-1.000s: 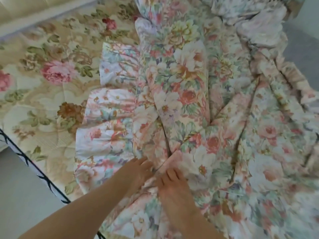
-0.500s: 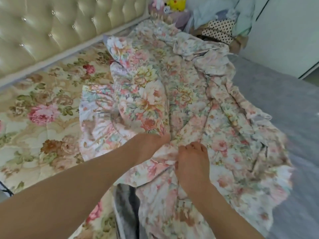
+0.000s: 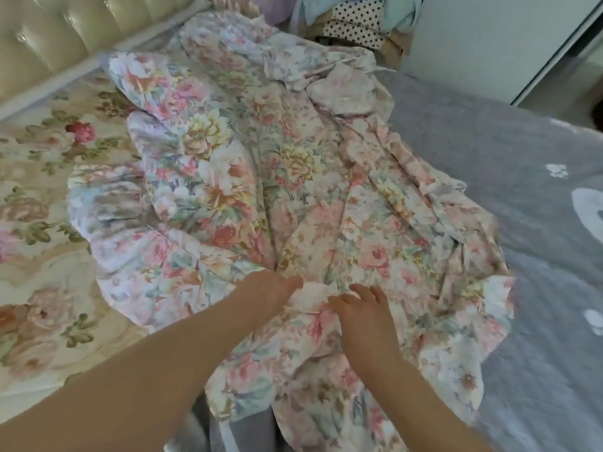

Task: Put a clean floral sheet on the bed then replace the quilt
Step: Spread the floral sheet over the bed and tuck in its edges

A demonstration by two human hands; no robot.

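A crumpled floral sheet [image 3: 293, 177] with a ruffled edge lies bunched across the middle of the bed. My left hand [image 3: 264, 295] grips a fold of it near the lower centre, fingers curled under the cloth. My right hand [image 3: 362, 318] sits just to the right, its fingers bent over the same bunched fold. A grey quilt [image 3: 509, 203] with white patterns covers the bed to the right of the sheet. A cream padded mattress cover [image 3: 39, 197] with large roses shows on the left.
A tufted cream headboard [image 3: 49, 34] runs along the top left. Polka-dot fabric and other bedding [image 3: 355, 21] are piled at the top. A white wardrobe [image 3: 496, 44] stands at the top right.
The view has lifted from the sheet to take in the headboard and the grey quilt. Both hands stay close together on the same bunched fold, and the sheet has been gathered.
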